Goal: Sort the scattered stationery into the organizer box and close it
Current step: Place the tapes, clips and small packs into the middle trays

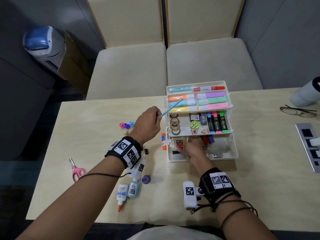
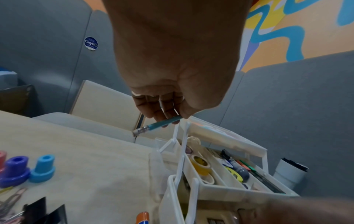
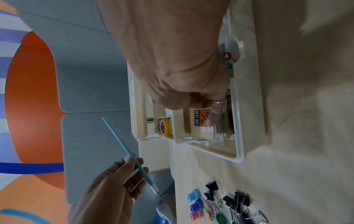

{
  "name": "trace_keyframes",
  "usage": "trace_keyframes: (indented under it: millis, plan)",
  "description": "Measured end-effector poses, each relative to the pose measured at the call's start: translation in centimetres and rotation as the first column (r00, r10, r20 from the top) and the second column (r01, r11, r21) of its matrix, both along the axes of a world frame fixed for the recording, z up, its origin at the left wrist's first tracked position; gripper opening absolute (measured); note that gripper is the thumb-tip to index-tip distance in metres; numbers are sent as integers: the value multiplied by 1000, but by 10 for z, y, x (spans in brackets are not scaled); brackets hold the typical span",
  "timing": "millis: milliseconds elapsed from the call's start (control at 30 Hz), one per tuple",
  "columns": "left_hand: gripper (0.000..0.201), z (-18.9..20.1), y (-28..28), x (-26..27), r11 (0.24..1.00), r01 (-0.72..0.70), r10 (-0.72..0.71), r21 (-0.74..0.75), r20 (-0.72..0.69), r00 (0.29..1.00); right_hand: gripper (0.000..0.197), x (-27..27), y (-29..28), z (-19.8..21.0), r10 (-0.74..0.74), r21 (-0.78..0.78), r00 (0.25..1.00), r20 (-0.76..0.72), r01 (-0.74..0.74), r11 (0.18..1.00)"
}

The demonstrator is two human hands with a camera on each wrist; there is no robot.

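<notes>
The white tiered organizer box (image 1: 235,154) stands open on the table, with highlighters in the top tiers and tape rolls and markers in the middle tier. My left hand (image 1: 158,116) hovers just left of the box and pinches a teal pencil (image 1: 173,108), whose tip slants over the top tier. In the left wrist view the pencil (image 2: 159,125) shows its eraser end below the left hand (image 2: 168,117). My right hand (image 1: 188,148) reaches into the bottom compartment, fingers pressing on a clear packet (image 1: 179,144) with an orange label. The right wrist view shows the right hand (image 3: 212,119) on the packet (image 3: 199,119).
An orange glue stick (image 1: 163,142) lies against the box's left side. Pink scissors (image 1: 76,170), two glue bottles (image 1: 122,194), a small purple bottle (image 1: 146,179), coloured caps (image 1: 126,125) and binder clips (image 1: 145,151) lie scattered at left. Glasses (image 1: 297,112) and a tumbler (image 1: 306,94) sit at right.
</notes>
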State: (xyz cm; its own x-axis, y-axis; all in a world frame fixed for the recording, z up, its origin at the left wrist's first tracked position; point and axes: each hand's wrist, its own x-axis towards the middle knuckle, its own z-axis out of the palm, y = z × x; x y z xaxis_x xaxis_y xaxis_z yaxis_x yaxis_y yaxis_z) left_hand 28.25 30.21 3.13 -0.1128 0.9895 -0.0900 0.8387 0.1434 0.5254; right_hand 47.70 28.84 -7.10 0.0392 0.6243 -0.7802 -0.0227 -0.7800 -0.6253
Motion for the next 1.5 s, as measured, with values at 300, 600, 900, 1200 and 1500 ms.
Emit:
trace_keyframes:
  millis: [300, 600, 900, 1200, 1500]
  plan:
    - [5, 4, -1, -10, 1000, -11, 11, 20, 39, 999, 18, -16, 2, 8, -234, 35, 972, 10, 234, 972]
    - [5, 2, 0, -16, 1000, -10, 10, 3, 74, 997, 20, -13, -6, 11, -120, 102, 990, 78, 112, 988]
    - [5, -3, -3, -16, 1000, -21, 22, -12, 102, 995, 12, 20, -6, 26, 51, 104, 992, 119, -64, 993]
    - [5, -3, -5, -17, 999, -38, 34, 23, 125, 992, 16, 37, -16, 29, 142, 73, 986, 86, -148, 986]
    - [5, -7, -13, -17, 999, -29, 24, 24, 175, 984, 22, 5, -6, 21, 233, -10, 969, 82, -233, 972]
